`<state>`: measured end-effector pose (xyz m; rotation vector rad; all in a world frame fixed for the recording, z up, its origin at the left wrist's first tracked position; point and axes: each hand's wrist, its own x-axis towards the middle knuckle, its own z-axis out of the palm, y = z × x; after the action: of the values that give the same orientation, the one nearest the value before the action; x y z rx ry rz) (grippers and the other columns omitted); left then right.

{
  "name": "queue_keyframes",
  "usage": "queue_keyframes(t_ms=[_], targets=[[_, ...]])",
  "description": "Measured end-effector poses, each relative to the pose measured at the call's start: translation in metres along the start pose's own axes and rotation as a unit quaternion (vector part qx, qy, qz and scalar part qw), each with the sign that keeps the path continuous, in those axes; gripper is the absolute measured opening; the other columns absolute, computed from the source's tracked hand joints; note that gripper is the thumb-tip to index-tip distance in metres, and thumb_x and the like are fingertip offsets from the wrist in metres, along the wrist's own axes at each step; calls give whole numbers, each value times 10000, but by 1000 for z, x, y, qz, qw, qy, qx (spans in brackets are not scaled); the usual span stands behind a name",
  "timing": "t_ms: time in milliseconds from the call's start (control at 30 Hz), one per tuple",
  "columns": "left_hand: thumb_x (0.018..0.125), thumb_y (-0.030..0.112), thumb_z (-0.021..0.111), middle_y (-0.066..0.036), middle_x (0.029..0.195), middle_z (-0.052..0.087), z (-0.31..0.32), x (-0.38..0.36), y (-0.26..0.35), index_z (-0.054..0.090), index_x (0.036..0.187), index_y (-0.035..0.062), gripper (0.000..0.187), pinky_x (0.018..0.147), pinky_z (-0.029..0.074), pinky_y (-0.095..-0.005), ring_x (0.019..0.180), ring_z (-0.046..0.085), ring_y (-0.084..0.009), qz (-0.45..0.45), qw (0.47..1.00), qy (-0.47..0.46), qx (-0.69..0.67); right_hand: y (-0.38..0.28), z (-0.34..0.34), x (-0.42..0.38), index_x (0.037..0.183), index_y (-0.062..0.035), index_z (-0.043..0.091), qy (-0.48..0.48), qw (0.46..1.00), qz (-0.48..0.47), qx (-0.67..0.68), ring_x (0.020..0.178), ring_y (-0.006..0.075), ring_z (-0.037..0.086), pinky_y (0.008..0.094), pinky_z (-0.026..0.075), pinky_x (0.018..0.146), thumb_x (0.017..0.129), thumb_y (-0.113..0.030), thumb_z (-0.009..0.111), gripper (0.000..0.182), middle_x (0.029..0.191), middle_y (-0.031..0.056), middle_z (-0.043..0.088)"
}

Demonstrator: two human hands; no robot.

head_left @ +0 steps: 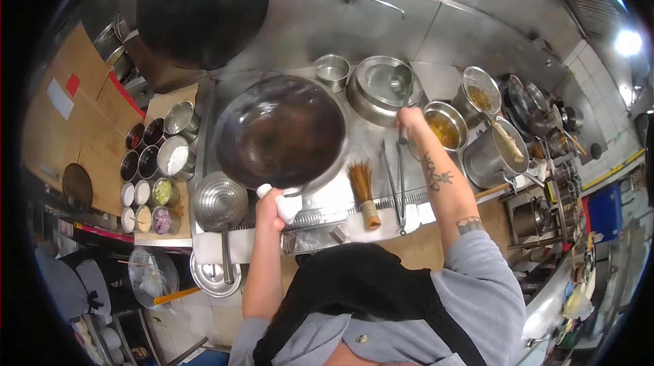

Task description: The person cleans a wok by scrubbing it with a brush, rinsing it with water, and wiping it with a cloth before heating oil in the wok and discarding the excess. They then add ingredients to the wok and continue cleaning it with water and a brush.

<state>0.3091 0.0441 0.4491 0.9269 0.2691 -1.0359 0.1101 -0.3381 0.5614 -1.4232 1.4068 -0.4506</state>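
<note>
A large dark wok [279, 131] sits on the steel range. At its near rim my left hand [271, 211] is closed round a folded white cloth [289, 208] against the wok's edge. My right hand [410, 119] grips the handle of a ladle [398, 80], whose bowl is over a round steel pot of water [383, 104]. Beside that hand stands a pot of yellow oil [444, 131]. A bamboo brush [363, 192] and metal tongs [395, 185] lie between my arms.
A perforated strainer [220, 201] lies left of the wok. Several seasoning containers [163, 191] stand farther left. At right are a tall pot [494, 155] and a strainer over a pot [479, 93]. Another person's sleeve [65, 281] shows at lower left.
</note>
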Motion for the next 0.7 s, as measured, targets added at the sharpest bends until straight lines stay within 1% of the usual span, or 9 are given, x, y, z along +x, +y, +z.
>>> queue_keyframes(t_ms=[67,133,167,233,300,367,500,567,700], targets=[[822,31,556,-195,943,640,8,13,1,515,1023,-54,222,738,607,-464,850,689,-338,-3,1000,4,8,-3,-12,10,726,-31,453,-123,943,69,302,467,142,515,265,469,438,878,-47,441,153,598,39,504],[828,40,549,-193,938,643,11,32,3,523,1011,-49,205,748,605,-464,852,688,-338,-9,1000,-7,9,-6,-21,23,656,-120,345,-242,779,131,564,440,45,447,169,423,402,909,-24,401,276,574,-42,424],[830,44,546,-190,934,644,8,49,0,528,1001,-43,193,754,604,-462,850,687,-336,-13,1000,-21,4,-3,-22,24,762,-36,426,-255,739,113,613,434,60,454,184,423,391,910,-18,411,149,581,-29,442],[835,53,540,-182,925,645,-8,79,-8,538,982,-30,169,764,602,-457,845,685,-332,-20,999,-39,-8,-8,-27,17,692,-78,415,-268,745,86,604,432,67,447,195,421,394,888,-18,423,205,551,-39,419],[838,53,549,-165,907,640,-12,83,-14,541,945,-7,123,741,597,-447,829,682,-305,-11,999,-41,-12,-29,-31,-24,785,-1,450,-260,751,103,598,433,67,435,199,406,386,897,-10,427,115,581,-31,429],[849,62,562,-149,902,634,-3,70,-10,547,957,-1,126,721,593,-435,806,676,-284,4,1000,-22,-11,-45,-37,-66,916,88,443,-290,717,107,624,464,66,448,207,417,409,909,-5,427,95,628,-16,449],[876,116,624,-116,894,621,7,41,2,556,1019,2,195,705,588,-407,811,663,-255,1,1000,-11,-10,-44,-48,-129,1039,151,425,-393,646,90,648,511,77,461,233,445,462,951,-44,393,215,683,5,455],[886,136,634,-115,907,619,2,34,6,554,1029,2,212,716,589,-401,829,663,-253,-3,1000,-17,-3,-35,-47,-166,1194,238,372,-419,615,96,661,494,75,460,225,426,424,965,-68,367,382,706,14,449],[937,228,592,-158,1115,650,-40,5,11,536,1206,-6,361,791,591,-395,949,680,-271,-39,995,-90,-24,-22,-39,-235,1308,176,338,-397,638,124,648,494,69,483,242,431,375,957,-68,370,428,781,44,474]])
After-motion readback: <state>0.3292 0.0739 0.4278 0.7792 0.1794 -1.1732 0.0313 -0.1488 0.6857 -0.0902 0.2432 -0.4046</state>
